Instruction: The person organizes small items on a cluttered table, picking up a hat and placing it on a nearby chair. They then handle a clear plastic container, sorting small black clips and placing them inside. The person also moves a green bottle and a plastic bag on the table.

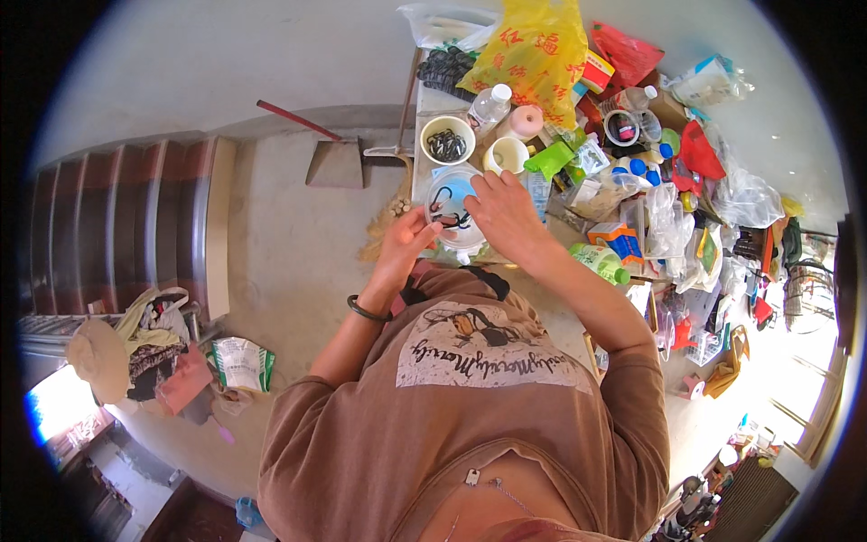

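My left hand (pixel 408 237) holds the near left rim of a round clear plastic tub (pixel 462 237), in which a few black carabiner-like clips (pixel 441 198) lie. Over the tub's right rim is my right hand (pixel 501 203), its fingers bent; whether they pinch anything is hidden. Just beyond the tub stands a white paper cup (pixel 433 127) with many black clips (pixel 447 145) inside. To its right is a cream-coloured cup (pixel 489 161) lit from within. A pink-topped roll (pixel 526 120) and a clear bottle with a white cap (pixel 490 107) stand behind the cups.
A yellow plastic bag (pixel 532 54) and black gloves (pixel 445 70) lie at the table's far end. Bottles, packets and bags crowd the right side, with a green-capped bottle (pixel 599 263) near my right forearm. A dustpan (pixel 336 162) and broom (pixel 386 227) are on the left.
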Tool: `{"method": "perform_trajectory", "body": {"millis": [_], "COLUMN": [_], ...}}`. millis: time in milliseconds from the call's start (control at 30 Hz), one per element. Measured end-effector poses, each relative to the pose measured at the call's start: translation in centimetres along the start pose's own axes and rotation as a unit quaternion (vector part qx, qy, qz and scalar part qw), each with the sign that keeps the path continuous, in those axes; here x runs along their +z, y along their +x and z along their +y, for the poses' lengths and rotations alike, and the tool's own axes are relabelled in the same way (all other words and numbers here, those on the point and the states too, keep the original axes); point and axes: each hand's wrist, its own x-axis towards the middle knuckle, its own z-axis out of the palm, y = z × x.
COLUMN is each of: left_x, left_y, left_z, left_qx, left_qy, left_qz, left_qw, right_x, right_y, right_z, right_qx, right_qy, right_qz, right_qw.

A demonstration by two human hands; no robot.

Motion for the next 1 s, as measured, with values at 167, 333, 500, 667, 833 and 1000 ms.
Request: {"method": "perform_trajectory", "body": {"millis": [167,333,500,667,833,1000], "left_x": [-0.2,-1.0,-0.4,-1.0,-2.0,-3.2], "left_y": [-0.1,0.0,-0.8,-0.3,0.2,-0.6], "left_z": [-0.2,-1.3,-2.0,-2.5,-3.2,-3.6], "left_qx": [0.013,0.008,-0.059,-0.093,-0.096,-0.121], "left_qy": [-0.005,0.038,0.014,0.03,0.001,0.003], "left_qz": [-0.017,-0.064,-0.054,-0.037,0.038,0.049], "left_qw": [1.0,0.997,0.997,0.995,0.995,0.991], "right_x": [0.3,2.2,3.4,4.0,3.4,6.5], "right_y": [0.5,1.1,-0.3,-0.5,0.4,5.0], "right_z": [-0.5,-1.9,-2.2,-2.2,-1.2,3.4], "right_qx": [0.006,0.007,-0.019,0.014,0.169,0.251], "right_qy": [0.093,0.105,0.095,0.121,0.299,0.274], "right_qz": [0.097,0.096,0.052,0.064,0.059,0.072], "right_qw": [0.991,0.99,0.994,0.99,0.937,0.925]}}
